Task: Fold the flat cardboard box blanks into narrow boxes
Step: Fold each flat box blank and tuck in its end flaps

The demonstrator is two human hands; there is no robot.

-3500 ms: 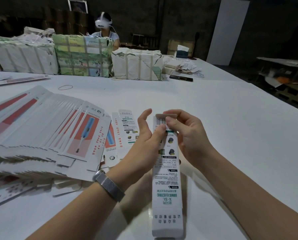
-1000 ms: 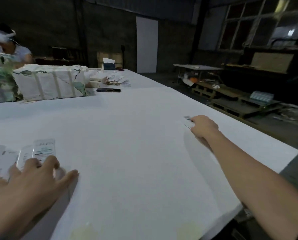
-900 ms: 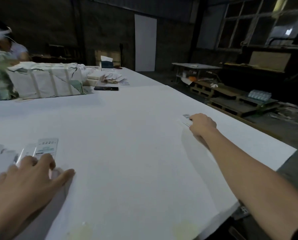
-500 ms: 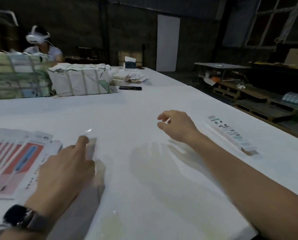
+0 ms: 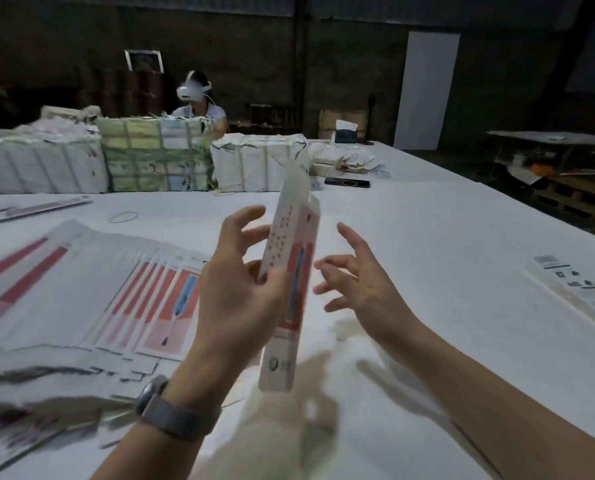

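Above table (image 5: 410,237) | left hand (image 5: 233,292) pinches upright blank (image 5: 294,271) | right hand (image 5: 362,285) released, just beside its edge

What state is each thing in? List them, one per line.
Box blank: lifted off the table, upright, still flat.
Left hand: grips the blank's lower half.
Right hand: fingers spread, beside the blank, not touching it.
Stack of blanks: fanned out flat on the table.
Folded box: closed, lying at the right.
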